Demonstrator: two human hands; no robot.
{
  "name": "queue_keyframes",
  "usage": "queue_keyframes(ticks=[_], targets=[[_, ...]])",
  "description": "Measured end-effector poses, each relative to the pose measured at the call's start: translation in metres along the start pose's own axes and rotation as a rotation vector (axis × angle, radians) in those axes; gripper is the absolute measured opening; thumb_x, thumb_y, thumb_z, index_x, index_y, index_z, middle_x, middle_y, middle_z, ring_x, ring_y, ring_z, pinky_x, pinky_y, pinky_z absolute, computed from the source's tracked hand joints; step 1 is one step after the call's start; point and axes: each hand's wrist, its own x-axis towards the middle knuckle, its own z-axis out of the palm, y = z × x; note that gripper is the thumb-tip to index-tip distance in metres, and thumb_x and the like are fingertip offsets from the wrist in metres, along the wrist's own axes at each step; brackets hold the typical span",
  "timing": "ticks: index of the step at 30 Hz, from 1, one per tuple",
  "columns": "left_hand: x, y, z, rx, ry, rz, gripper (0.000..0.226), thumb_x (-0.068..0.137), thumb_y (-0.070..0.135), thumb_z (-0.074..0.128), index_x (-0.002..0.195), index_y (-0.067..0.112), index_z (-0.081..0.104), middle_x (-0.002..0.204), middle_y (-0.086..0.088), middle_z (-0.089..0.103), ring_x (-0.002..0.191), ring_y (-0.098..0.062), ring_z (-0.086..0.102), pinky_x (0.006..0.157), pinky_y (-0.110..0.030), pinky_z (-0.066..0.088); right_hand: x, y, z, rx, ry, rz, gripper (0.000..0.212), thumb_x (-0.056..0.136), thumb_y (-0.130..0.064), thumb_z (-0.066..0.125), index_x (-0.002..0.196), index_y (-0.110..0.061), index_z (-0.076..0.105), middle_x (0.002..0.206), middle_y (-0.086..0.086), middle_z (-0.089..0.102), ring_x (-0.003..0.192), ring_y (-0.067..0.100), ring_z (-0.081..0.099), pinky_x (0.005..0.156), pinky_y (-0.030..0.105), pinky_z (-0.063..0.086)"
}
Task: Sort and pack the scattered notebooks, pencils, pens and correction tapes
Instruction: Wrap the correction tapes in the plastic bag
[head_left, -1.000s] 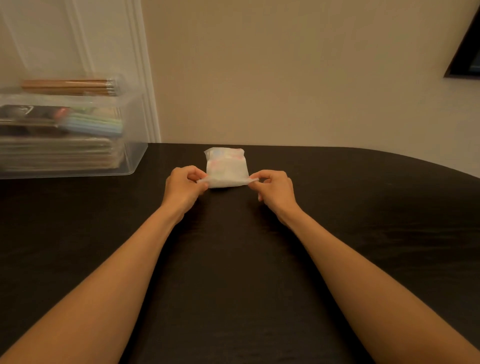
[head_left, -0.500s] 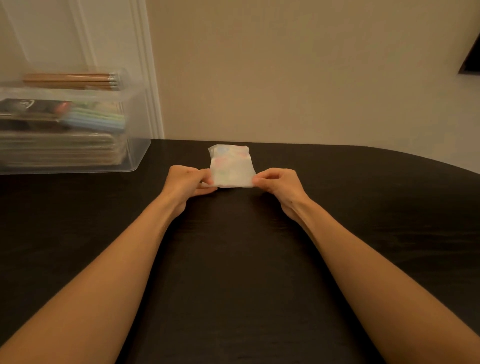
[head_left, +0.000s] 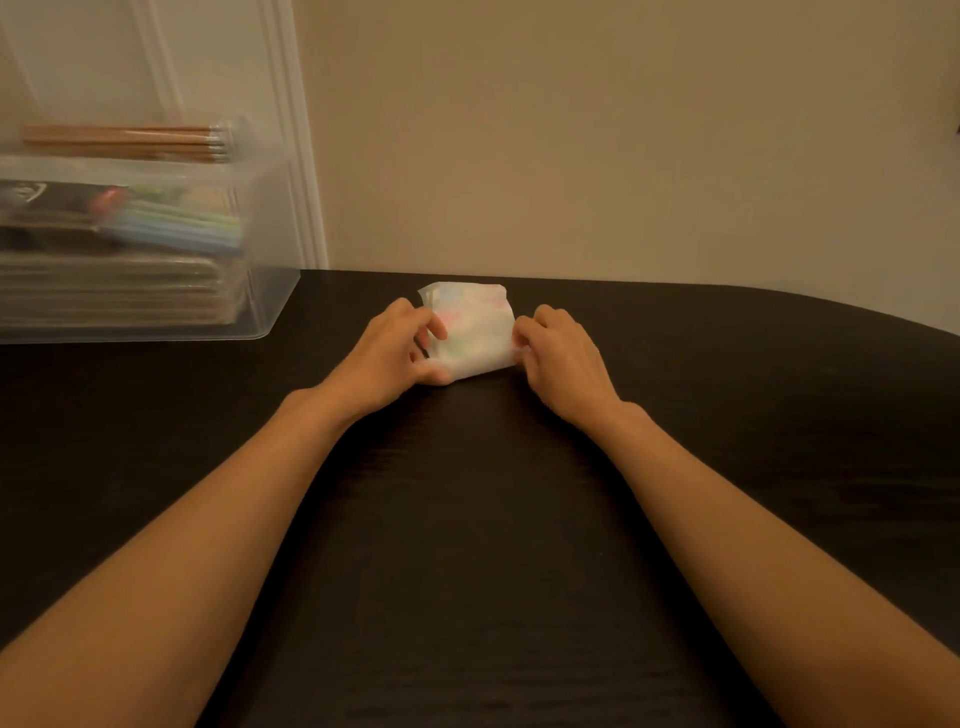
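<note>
A small white plastic packet with faint pastel shapes inside lies on the dark table near its far edge. My left hand holds the packet's left side, thumb under its near corner and fingers over its top. My right hand grips the packet's right edge with curled fingers. A clear plastic bin stands at the far left, holding a stack of notebooks, pastel pens and a dark packet. A bundle of pencils lies across the bin's top.
A beige wall rises right behind the table, with white door trim behind the bin. The table's far edge curves toward me on the right.
Both hands have shifted from pinching the packet's near corners to closing round its sides. The packet has stayed in about the same place on the table.
</note>
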Motion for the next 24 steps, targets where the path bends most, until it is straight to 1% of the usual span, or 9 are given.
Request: queue_keyframes(ticks=[4, 7, 9, 11, 14, 16, 19, 21, 24], targets=[[0.003, 0.0, 0.001, 0.183, -0.007, 0.146, 0.018, 0.08, 0.019, 0.07, 0.09, 0.018, 0.055, 0.105, 0.005, 0.036, 0.085, -0.01, 0.044, 0.078, -0.02, 0.038, 0.005, 0.002, 0.001, -0.064, 0.048, -0.028, 0.012, 0.09, -0.003, 0.047, 0.099, -0.009, 0.049, 0.089, 0.003, 0.037, 0.074, 0.017, 0.036, 0.064, 0.027, 0.028], [0.004, 0.007, 0.004, 0.299, -0.004, 0.219, 0.01, 0.087, 0.017, 0.061, 0.094, 0.012, 0.056, 0.116, -0.003, 0.041, 0.096, -0.016, 0.048, 0.082, -0.025, 0.043, 0.007, 0.003, 0.004, -0.034, 0.067, 0.043, 0.006, 0.092, -0.007, 0.046, 0.092, -0.012, 0.045, 0.086, 0.002, 0.039, 0.068, 0.016, 0.038, 0.059, 0.027, 0.028], [0.005, 0.015, 0.007, 0.347, 0.007, 0.221, 0.01, 0.09, 0.012, 0.056, 0.097, 0.006, 0.058, 0.117, -0.009, 0.046, 0.096, -0.021, 0.053, 0.083, -0.032, 0.049, 0.008, 0.005, 0.007, 0.013, 0.052, 0.166, 0.014, 0.095, -0.017, 0.047, 0.082, -0.014, 0.042, 0.077, 0.002, 0.044, 0.063, 0.016, 0.041, 0.054, 0.028, 0.033], [0.005, 0.022, 0.01, 0.371, 0.017, 0.224, 0.011, 0.091, 0.009, 0.051, 0.097, 0.002, 0.058, 0.113, -0.012, 0.05, 0.091, -0.022, 0.055, 0.08, -0.035, 0.05, 0.011, 0.006, 0.006, 0.124, 0.004, 0.365, 0.028, 0.094, -0.026, 0.05, 0.07, -0.011, 0.05, 0.067, 0.003, 0.05, 0.06, 0.018, 0.048, 0.057, 0.034, 0.044], [0.004, 0.031, 0.017, 0.416, 0.012, 0.253, 0.014, 0.094, 0.007, 0.045, 0.099, 0.0, 0.056, 0.111, -0.013, 0.051, 0.085, -0.025, 0.056, 0.075, -0.038, 0.05, 0.011, 0.007, 0.002, 0.387, -0.048, 0.6, 0.034, 0.089, -0.021, 0.053, 0.059, -0.008, 0.062, 0.053, 0.002, 0.059, 0.053, 0.016, 0.058, 0.063, 0.029, 0.049], [0.004, 0.038, 0.024, 0.456, -0.006, 0.294, 0.015, 0.094, 0.007, 0.043, 0.099, 0.0, 0.055, 0.109, -0.014, 0.05, 0.082, -0.026, 0.055, 0.072, -0.039, 0.048, 0.012, 0.005, -0.006, 0.723, -0.092, 0.763, 0.029, 0.087, -0.017, 0.049, 0.067, -0.005, 0.067, 0.052, 0.005, 0.066, 0.051, 0.014, 0.064, 0.062, 0.024, 0.053], [0.005, 0.047, 0.034, 0.516, -0.026, 0.386, 0.014, 0.095, 0.007, 0.042, 0.098, 0.001, 0.054, 0.107, -0.012, 0.05, 0.075, -0.017, 0.045, 0.062, -0.028, 0.036, 0.011, 0.006, -0.019, 1.18, -0.197, 0.929, 0.025, 0.089, -0.022, 0.05, 0.082, -0.001, 0.062, 0.061, 0.012, 0.07, 0.057, 0.019, 0.07, 0.052, 0.021, 0.055], [0.004, 0.05, 0.04, 0.529, -0.041, 0.449, 0.014, 0.096, 0.008, 0.042, 0.099, 0.003, 0.054, 0.107, -0.011, 0.051, 0.077, -0.012, 0.041, 0.064, -0.023, 0.03, 0.01, 0.008, -0.024, 1.225, -0.253, 0.952, 0.022, 0.089, -0.023, 0.059, 0.093, 0.0, 0.06, 0.065, 0.013, 0.071, 0.06, 0.019, 0.071, 0.049, 0.021, 0.054], [0.0, 0.052, 0.047, 0.534, -0.052, 0.525, 0.014, 0.097, 0.008, 0.04, 0.102, 0.004, 0.053, 0.106, -0.01, 0.051, 0.079, -0.01, 0.038, 0.066, -0.022, 0.029, 0.01, 0.008, -0.024, 1.187, -0.253, 0.979, 0.029, 0.087, -0.01, 0.063, 0.113, 0.002, 0.056, 0.081, 0.012, 0.067, 0.06, 0.016, 0.07, 0.047, 0.02, 0.054]])
